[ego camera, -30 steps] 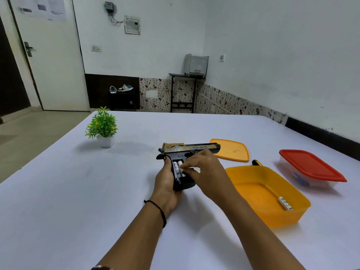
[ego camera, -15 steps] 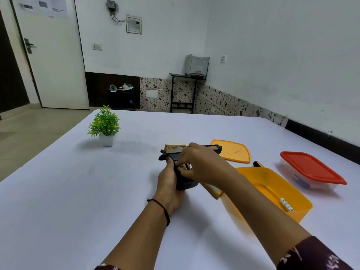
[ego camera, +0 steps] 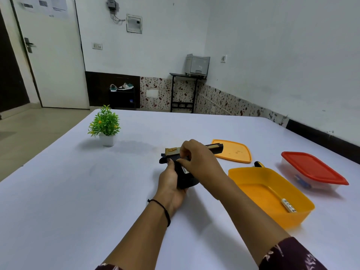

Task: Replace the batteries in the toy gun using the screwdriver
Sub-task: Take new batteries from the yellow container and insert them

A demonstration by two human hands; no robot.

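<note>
A black toy gun (ego camera: pixel 183 177) with a gold slide lies on its side on the white table, its grip towards me. My left hand (ego camera: pixel 169 180) clasps the grip from the left. My right hand (ego camera: pixel 198 162) lies over the grip and frame, fingertips pinched at the open battery slot, where part of a white battery (ego camera: pixel 184 169) shows. Whether the fingers hold that battery I cannot tell. A single white battery (ego camera: pixel 289 205) lies inside the open yellow container (ego camera: pixel 253 173). A yellow-and-black screwdriver handle (ego camera: pixel 259 164) pokes out behind that container.
An orange lid (ego camera: pixel 233 151) lies flat beyond the gun's muzzle. A clear box with a red lid (ego camera: pixel 313 168) stands at the right, something blue inside. A small potted plant (ego camera: pixel 105 125) stands at the far left of the table (ego camera: pixel 78 191).
My right hand has slid from the lower grip up over the battery slot and frame, now covering the batteries that showed a second ago. The left hand keeps its hold.
</note>
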